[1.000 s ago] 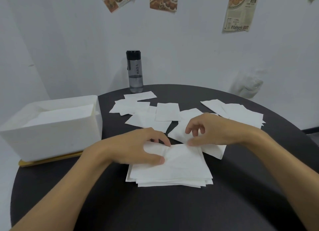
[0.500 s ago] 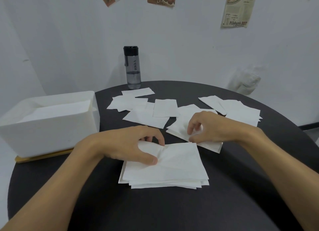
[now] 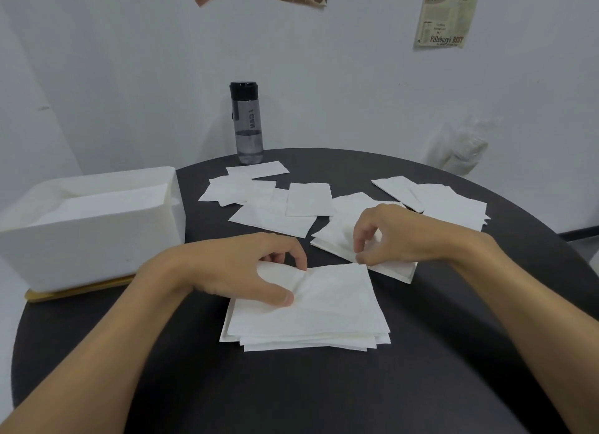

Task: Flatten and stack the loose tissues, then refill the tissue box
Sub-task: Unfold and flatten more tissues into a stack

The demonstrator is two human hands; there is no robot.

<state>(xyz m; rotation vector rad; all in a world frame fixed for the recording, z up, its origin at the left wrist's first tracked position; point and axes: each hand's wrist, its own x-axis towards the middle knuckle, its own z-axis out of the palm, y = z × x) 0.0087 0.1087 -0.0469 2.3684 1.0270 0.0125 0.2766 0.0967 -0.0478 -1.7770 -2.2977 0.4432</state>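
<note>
— Left hand [image 3: 241,271] first: what has it got?
— Thumb and fingertips pinch the top tissue [image 3: 327,291], bunching a crease near its far left corner. That sheet lies on the stack [image 3: 308,333], at the centre of the round black bench [image 3: 324,394], just in front of the person.
— And the right hand [image 3: 402,235]?
— Fingers curled, thumb tip down at the top tissue's far right corner. Whether it grips that corner or the neighbouring sheets cannot be told.
— Which way does the stack run?
— Long axis left to right, near edge roughly square to the person, lower sheets poking out unevenly at the front.
— The rest of the paper?
— Loose tissues [image 3: 269,219] lie flat and overlapping in a band across the far half of the bench, at mixed angles. The white tissue box [image 3: 97,239] sits at the left edge on a wooden board [image 3: 74,292], open top up, long axis left to right, white sheets inside.
— The room?
— Pale wall [image 3: 129,60] with food clippings [image 3: 444,12] stuck up; a dark-capped clear bottle [image 3: 248,125] stands upright at the bench's far edge.
</note>
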